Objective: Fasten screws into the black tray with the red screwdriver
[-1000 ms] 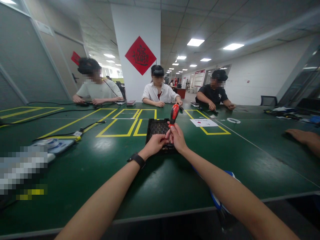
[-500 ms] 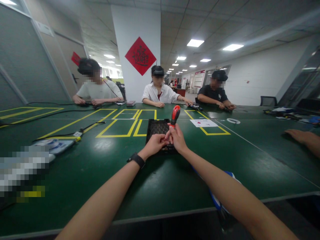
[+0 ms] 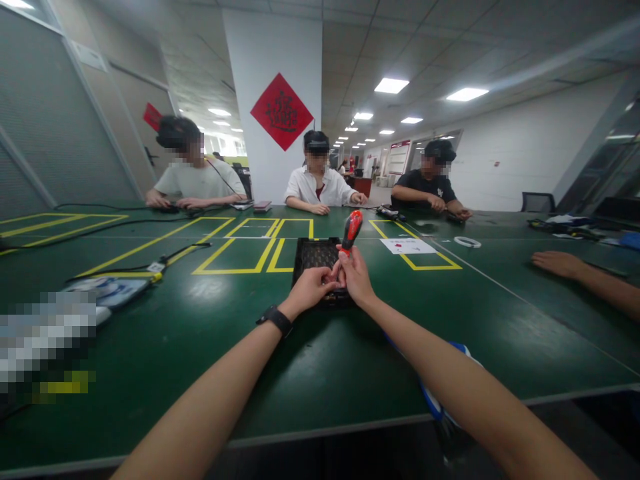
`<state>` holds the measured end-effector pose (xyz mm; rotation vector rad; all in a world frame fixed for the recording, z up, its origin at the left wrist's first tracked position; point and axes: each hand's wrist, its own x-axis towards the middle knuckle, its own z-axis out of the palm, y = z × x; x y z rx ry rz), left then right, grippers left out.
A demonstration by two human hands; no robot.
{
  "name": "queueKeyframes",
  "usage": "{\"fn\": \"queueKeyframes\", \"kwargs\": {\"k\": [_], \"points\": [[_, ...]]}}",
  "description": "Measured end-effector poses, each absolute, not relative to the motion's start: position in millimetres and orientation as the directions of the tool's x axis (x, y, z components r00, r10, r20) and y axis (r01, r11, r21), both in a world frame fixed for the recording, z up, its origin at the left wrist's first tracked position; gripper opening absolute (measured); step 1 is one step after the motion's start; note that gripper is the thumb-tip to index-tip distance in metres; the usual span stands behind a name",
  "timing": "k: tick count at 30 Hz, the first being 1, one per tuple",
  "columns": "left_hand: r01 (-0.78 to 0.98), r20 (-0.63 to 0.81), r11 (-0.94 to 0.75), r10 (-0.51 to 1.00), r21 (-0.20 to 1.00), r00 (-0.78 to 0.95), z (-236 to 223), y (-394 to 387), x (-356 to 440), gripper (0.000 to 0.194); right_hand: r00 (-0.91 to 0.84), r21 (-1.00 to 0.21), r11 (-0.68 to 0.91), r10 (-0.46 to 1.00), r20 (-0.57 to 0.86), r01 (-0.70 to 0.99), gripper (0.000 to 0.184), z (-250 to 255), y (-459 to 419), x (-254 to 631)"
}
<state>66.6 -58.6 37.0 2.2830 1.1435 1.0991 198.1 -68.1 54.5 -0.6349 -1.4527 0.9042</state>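
Between the near and far edges of the green surface (image 3: 200, 353), I see the black tray (image 3: 316, 253) lying beneath both hands. Little has changed there: the screwdriver (image 3: 353, 230) keeps its place above the tray, so I judge the same step continues. Toward the surface's right edge, another person's hand (image 3: 556, 263) has slid inward, well apart from the work. The right hand (image 3: 357, 279) grips the screwdriver low on its handle; the left hand (image 3: 313, 287) meets it with bent fingers, but I can't tell what they pinch. Glossy red and black, the handle leans slightly right.
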Motion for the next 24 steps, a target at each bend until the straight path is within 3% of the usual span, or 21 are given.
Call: {"fn": "queueKeyframes", "kwargs": {"k": [7, 15, 24], "points": [[0.414, 0.502, -0.696, 0.713, 0.586, 0.490, 40.3, -60.8, 66.9, 0.018, -0.106, -0.830, 0.539, 0.825, 0.554, -0.144, 0.036, 51.8, -63.3, 200.2], [0.466, 0.484, -0.615, 0.788, 0.636, 0.380, 38.0, -59.4, 68.6, 0.017, -0.081, -0.818, 0.555, 0.817, 0.570, -0.151, 0.035, 54.5, -68.0, 199.0], [0.491, 0.512, -0.655, 0.755, 0.575, 0.409, 39.6, -59.7, 65.8, 0.010, -0.105, -0.830, 0.538, 0.826, 0.554, -0.146, 0.036, 52.3, -63.9, 200.3]]}}
